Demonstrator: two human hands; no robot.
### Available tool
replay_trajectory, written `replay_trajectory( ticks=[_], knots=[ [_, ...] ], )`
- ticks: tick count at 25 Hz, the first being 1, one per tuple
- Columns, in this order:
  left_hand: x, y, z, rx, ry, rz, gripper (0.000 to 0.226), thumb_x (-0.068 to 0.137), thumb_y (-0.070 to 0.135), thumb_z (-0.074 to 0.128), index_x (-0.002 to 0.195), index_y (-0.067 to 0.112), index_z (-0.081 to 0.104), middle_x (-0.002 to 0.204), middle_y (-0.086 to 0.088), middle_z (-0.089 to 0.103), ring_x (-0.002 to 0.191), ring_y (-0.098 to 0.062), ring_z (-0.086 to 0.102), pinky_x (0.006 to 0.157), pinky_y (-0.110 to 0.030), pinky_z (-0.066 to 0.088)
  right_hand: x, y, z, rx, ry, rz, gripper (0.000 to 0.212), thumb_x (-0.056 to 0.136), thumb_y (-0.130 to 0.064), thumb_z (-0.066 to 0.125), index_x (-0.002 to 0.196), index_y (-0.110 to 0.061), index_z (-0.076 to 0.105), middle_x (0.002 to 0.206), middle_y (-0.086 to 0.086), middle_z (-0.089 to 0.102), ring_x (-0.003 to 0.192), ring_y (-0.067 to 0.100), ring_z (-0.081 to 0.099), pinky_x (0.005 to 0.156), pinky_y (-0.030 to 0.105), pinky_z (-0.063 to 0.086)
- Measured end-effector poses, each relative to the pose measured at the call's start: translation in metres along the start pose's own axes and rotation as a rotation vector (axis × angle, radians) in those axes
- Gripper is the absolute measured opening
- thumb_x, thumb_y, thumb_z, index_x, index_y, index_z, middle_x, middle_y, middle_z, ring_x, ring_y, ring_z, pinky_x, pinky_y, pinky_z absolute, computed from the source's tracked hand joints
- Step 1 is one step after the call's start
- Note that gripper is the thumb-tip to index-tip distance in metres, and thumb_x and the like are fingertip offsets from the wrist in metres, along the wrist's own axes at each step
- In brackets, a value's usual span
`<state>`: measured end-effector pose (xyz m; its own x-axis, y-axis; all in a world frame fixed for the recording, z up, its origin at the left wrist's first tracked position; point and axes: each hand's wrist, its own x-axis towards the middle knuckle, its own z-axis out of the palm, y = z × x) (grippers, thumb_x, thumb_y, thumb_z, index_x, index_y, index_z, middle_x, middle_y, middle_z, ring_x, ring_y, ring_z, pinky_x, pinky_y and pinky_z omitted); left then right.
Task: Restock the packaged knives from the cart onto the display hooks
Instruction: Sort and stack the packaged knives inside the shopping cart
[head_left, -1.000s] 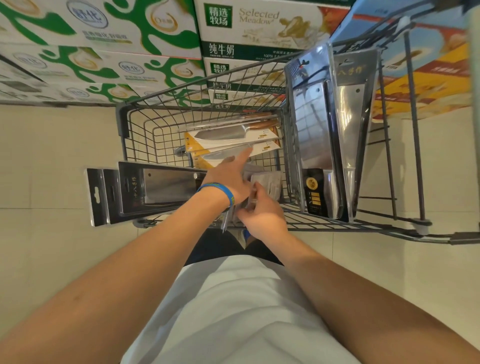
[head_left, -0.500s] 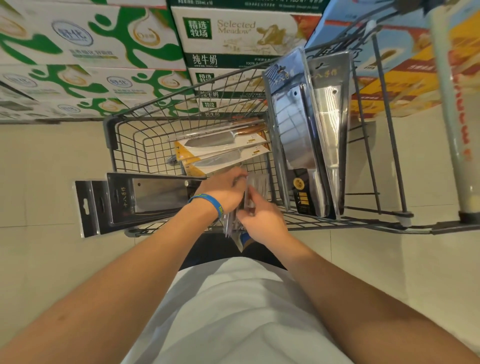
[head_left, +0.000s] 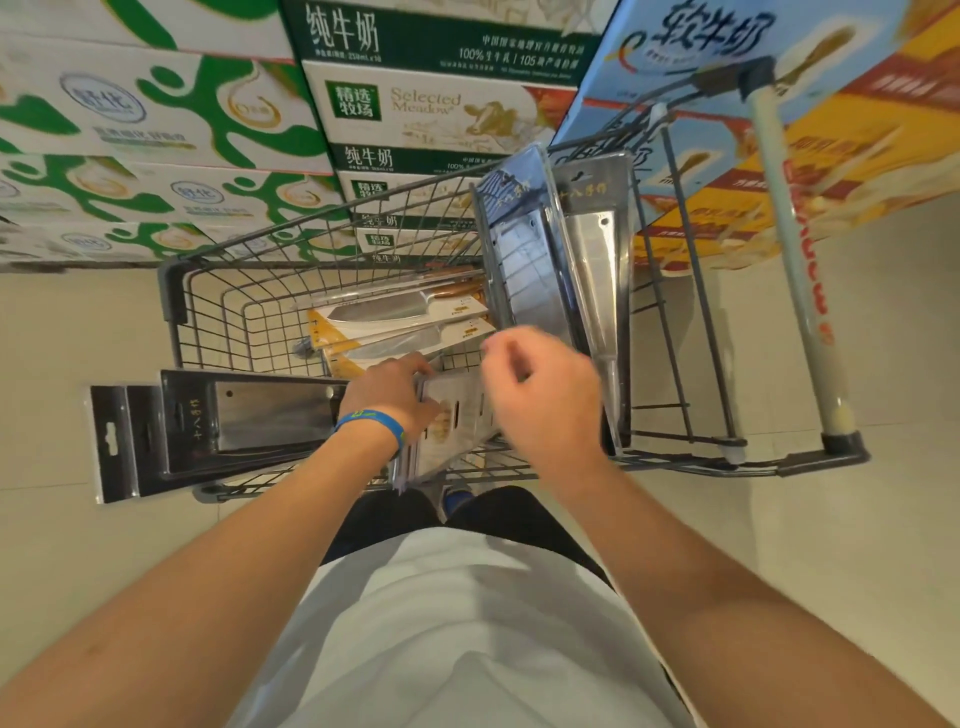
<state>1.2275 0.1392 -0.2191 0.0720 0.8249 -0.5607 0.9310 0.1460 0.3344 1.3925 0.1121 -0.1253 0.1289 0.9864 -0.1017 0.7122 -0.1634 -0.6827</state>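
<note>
Left hand grips knife packs, a clear-fronted stack at near end of wire cart. Right hand just above stack: fingers curled, blurred; cannot tell if holding anything.

Wears white shirt, blue wristband, seemingly dark trousers.

Pale beige glossy floor tiles spread underfoot, crossed by thin grout lines. Along the far side stand stacked white-and-green cardboard milk cases, beside them dark-green-banded cartons (printed "Selected Meadow", with a cow), then blue and orange-yellow boxes. The light is soft and even.
</note>
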Motion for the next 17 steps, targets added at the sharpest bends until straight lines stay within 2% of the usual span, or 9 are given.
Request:
replay_trajectory(
  ticks=[2, 4, 5, 8, 11, 14, 17],
  knots=[
    [-0.003, 0.001, 0.002, -0.001, 0.025, -0.005, 0.039, 0.082, 0.033, 0.065, 0.118, 0.034, 0.050, 0.080, 0.008, 0.054, 0.065, -0.018, 0.053, 0.060, -0.028, 0.041, 0.044, 0.033, -0.015, -0.023, 0.034, 0.301, 0.034, 0.097, -0.041, 0.058, 0.129, -0.029, 0.062, 0.119, -0.007, 0.065, 0.110, 0.015, 0.064, 0.090, 0.038, 0.058],
    [-0.005, -0.002, 0.005, -0.027, 0.037, -0.032, 0.042, 0.083, 0.032, 0.064, 0.121, 0.032, 0.045, 0.076, 0.008, 0.054, 0.061, -0.018, 0.055, 0.058, -0.029, 0.042, 0.080, 0.069, -0.022, -0.178, -0.078, 0.514, 0.074, 0.093, -0.046, 0.068, 0.155, -0.020, 0.037, 0.154, 0.009, 0.043, 0.141, 0.031, 0.043, 0.113, 0.047, 0.042],
    [-0.005, -0.005, 0.006, -0.036, 0.040, -0.050, 0.043, 0.083, 0.033, 0.064, 0.121, 0.032, 0.045, 0.074, 0.009, 0.054, 0.060, -0.017, 0.055, 0.057, -0.028, 0.042, 0.092, 0.082, -0.021, -0.244, -0.124, 0.546, 0.092, 0.089, -0.052, 0.072, 0.160, -0.016, 0.026, 0.161, 0.014, 0.032, 0.147, 0.035, 0.033, 0.118, 0.048, 0.035],
    [-0.005, -0.013, 0.004, -0.041, 0.040, -0.096, 0.040, 0.083, 0.034, 0.064, 0.119, 0.032, 0.045, 0.071, 0.011, 0.057, 0.056, -0.011, 0.053, 0.052, -0.025, 0.038, 0.111, 0.102, -0.013, -0.324, -0.119, 0.489, 0.116, 0.078, -0.063, 0.078, 0.163, -0.018, 0.014, 0.165, 0.020, 0.018, 0.151, 0.042, 0.018, 0.118, 0.053, 0.028],
    [-0.004, -0.023, 0.000, -0.040, 0.042, -0.114, 0.042, 0.083, 0.035, 0.066, 0.120, 0.033, 0.047, 0.084, 0.007, 0.065, 0.062, -0.015, 0.057, 0.062, -0.028, 0.046, 0.119, 0.105, -0.004, -0.257, -0.143, 0.495, 0.125, 0.076, -0.066, 0.079, 0.164, -0.019, 0.004, 0.170, 0.019, 0.001, 0.154, 0.046, 0.007, 0.124, 0.056, 0.020],
    [-0.005, -0.033, -0.005, -0.049, 0.051, -0.138, 0.044, 0.082, 0.036, 0.068, 0.121, 0.033, 0.047, 0.101, 0.005, 0.068, 0.071, -0.020, 0.060, 0.069, -0.030, 0.050, 0.118, 0.102, -0.008, -0.302, -0.043, 0.483, 0.127, 0.069, -0.062, 0.086, 0.163, -0.020, 0.011, 0.166, 0.020, 0.019, 0.149, 0.046, 0.023, 0.116, 0.058, 0.032],
    [-0.004, -0.034, -0.008, -0.051, 0.035, -0.138, 0.044, 0.083, 0.038, 0.068, 0.121, 0.033, 0.048, 0.107, 0.004, 0.068, 0.076, -0.022, 0.063, 0.070, -0.032, 0.054, 0.114, 0.106, -0.013, -0.283, 0.037, 0.410, 0.123, 0.065, -0.059, 0.090, 0.159, -0.018, 0.022, 0.157, 0.015, 0.041, 0.140, 0.040, 0.042, 0.111, 0.054, 0.042]
  ],
)
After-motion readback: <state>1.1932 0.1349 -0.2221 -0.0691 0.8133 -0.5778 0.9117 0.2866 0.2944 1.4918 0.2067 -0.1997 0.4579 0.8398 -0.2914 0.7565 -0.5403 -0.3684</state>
